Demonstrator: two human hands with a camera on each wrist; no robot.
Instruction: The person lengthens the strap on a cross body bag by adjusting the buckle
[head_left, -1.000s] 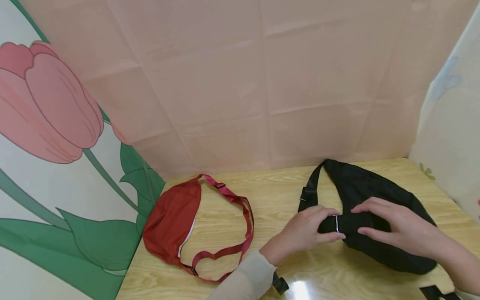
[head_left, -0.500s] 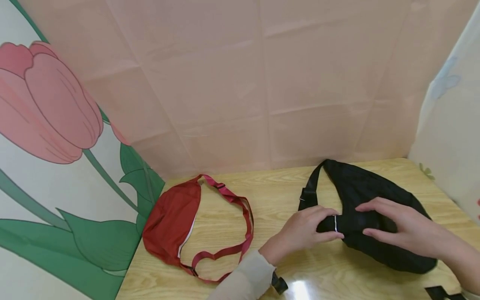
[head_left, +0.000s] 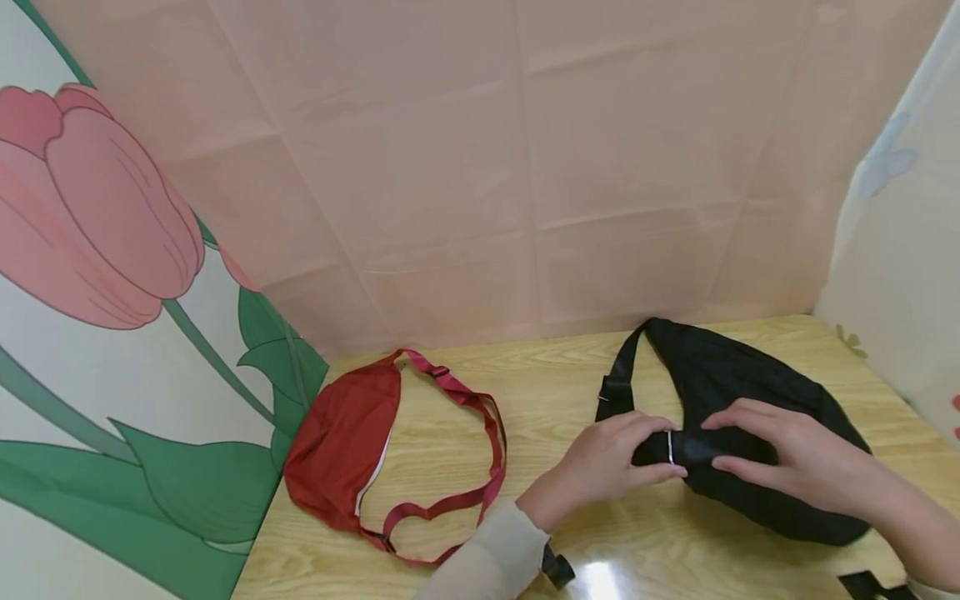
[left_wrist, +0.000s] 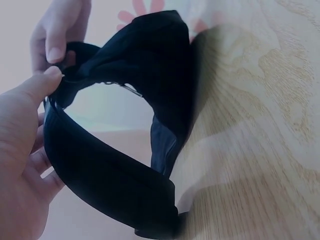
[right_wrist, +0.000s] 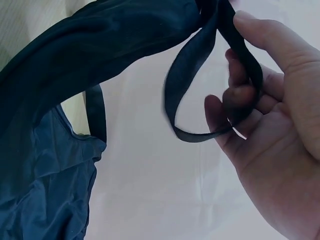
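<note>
A black sling bag [head_left: 738, 358] lies on the right of the table, its wide strap raised in an arch above the wood in the left wrist view. At a silver metal buckle [head_left: 671, 447] my left hand [head_left: 600, 458] pinches the strap between thumb and fingers. To the right of it, over the bag's body, my right hand [head_left: 798, 462] holds the strap's narrower webbing [right_wrist: 182, 75]. In the right wrist view this webbing hangs in a loop, with fingers curled through it and the thumb against its edge. Fingers partly cover the buckle in the left wrist view.
On the left of the wooden table [head_left: 555, 392] lies a red bag [head_left: 345, 442] with its red strap [head_left: 495, 433] looped toward the middle. A pinkish cloth [head_left: 465, 192] hangs behind the table. Tulip-printed panel [head_left: 127, 208] stands at left, a pale panel [head_left: 915, 208] at right.
My right hand shifted slightly right with the webbing, then back left. The left hand stays almost still at the buckle, and both bags keep their places.
</note>
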